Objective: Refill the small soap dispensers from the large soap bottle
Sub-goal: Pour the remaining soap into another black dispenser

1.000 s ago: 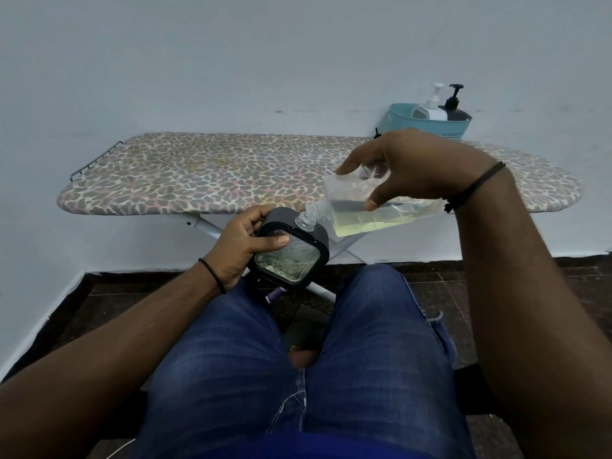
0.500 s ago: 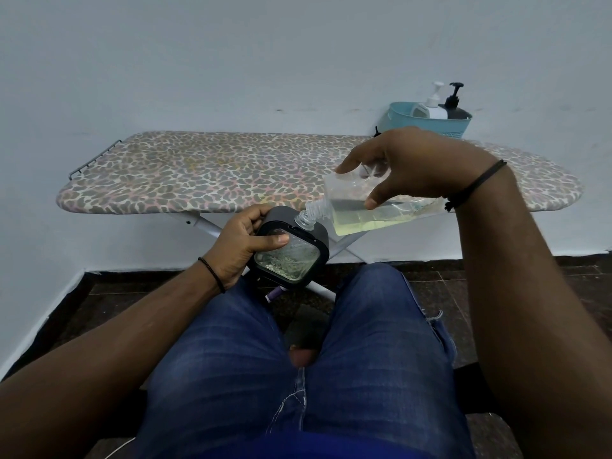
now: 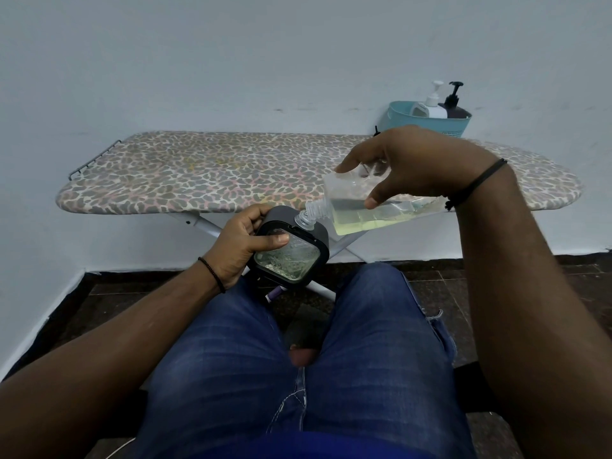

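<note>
- Your right hand [image 3: 420,164] is clamped on the large soap bottle [image 3: 374,203] from above: thumb on the near face, fingers over the far side, bottle lying close to flat w/ its neck pointing toward your left hand.
- Your left hand [image 3: 241,246] grips the small dispenser [image 3: 291,250], thumb across its clear window, fingers wrapped behind the black frame.
- Change vs a sec ago: almost none. Bottle tilt, neck position and dispenser look the same; the whole scene sits a touch higher in view, which reads as head motion, not hand motion.
- Meaning, as I judge it: pour is under way or just at the lip. Yellow liquid pools along the bottle's low side & looks to reach the neck. Can't see an actual stream.
- Dispenser window shows liquid inside, level unclear through the glare. Fill prob. partway.
- Edges: bottle mouth sits right at the dispenser's round fill opening [image 3: 304,220], touching or nearly so – can't tell which. Little margin; a slip sideways puts soap on your jeans [image 3: 298,359] directly below both hands.
- Room: clear air around both hands. Ironing board [image 3: 198,173] lies beyond your hands, edge behind the bottle. Basket [image 3: 400,119] w/ two pump bottles is past your right hand, well apart.
</note>
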